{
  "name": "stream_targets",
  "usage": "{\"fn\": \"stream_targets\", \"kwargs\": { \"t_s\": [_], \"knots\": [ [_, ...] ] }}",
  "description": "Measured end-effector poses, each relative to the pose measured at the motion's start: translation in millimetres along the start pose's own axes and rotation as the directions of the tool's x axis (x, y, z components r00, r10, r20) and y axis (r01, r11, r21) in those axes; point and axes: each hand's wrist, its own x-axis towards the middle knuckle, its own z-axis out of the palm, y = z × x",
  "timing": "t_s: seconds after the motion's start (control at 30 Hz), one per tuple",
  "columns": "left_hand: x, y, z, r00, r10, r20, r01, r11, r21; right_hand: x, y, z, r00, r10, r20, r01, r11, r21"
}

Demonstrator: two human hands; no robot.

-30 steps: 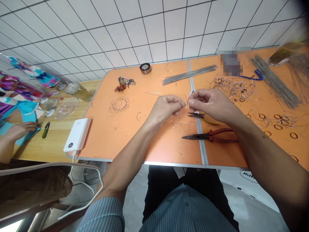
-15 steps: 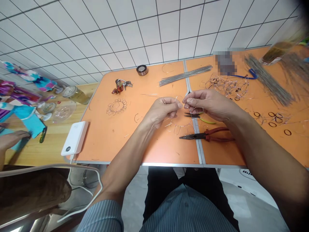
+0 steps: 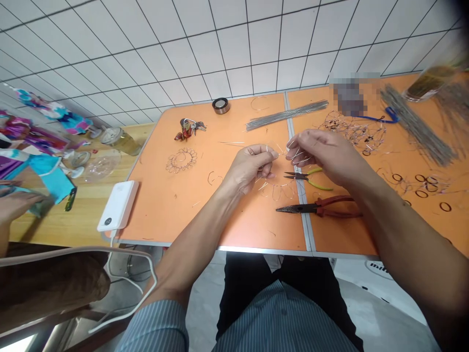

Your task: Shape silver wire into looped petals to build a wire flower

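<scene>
My left hand [image 3: 254, 165] is closed in a pinch on a thin wire [image 3: 281, 150] above the orange table. Just to the right, my right hand [image 3: 317, 149] has its fingers curled around the same fine wire, thumb against forefinger. The wire's exact shape between the hands is too thin to follow. Below them lies a looped wire piece [image 3: 279, 190], partly hidden by my left hand. Small yellow-handled pliers [image 3: 309, 178] rest under my right hand. Nearer to me are red-handled long-nose pliers [image 3: 318, 208], their grips partly covered by my right forearm.
A flower-shaped wire ring [image 3: 182, 160], keys [image 3: 192, 128] and a tape roll [image 3: 221, 105] lie left. Straight wires [image 3: 287, 115] are bundled behind, with tangled wire [image 3: 355, 129] to the right. A white power bank [image 3: 117, 205] sits at the left edge; another person's hand [image 3: 18, 205] is beyond.
My right hand has lifted and opened slightly away from my left, with the fingertips farther apart. More of the yellow-handled pliers shows. The view has shifted a little.
</scene>
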Motion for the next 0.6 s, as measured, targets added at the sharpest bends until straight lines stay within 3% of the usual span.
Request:
{"fn": "stream_targets", "kwargs": {
  "t_s": [0.07, 0.17, 0.6],
  "knots": [
    [-0.3, -0.1, 0.4, 1.000, -0.001, -0.002, 0.001, 1.000, 0.012, -3.3, -3.8, 4.1, 0.998, -0.060, -0.037, 0.054, 0.988, -0.142],
    [-1.2, -0.4, 1.3, 1.000, -0.006, 0.012, 0.005, 0.999, 0.032, -6.7, -7.0, 9.6, 0.992, -0.104, -0.069, 0.086, 0.970, -0.228],
    [-2.4, -5.5, 0.1, 0.999, 0.004, 0.035, -0.007, 0.996, 0.084, -6.4, -5.8, 12.7, 0.993, -0.103, -0.063, 0.086, 0.969, -0.231]
  ]
}}
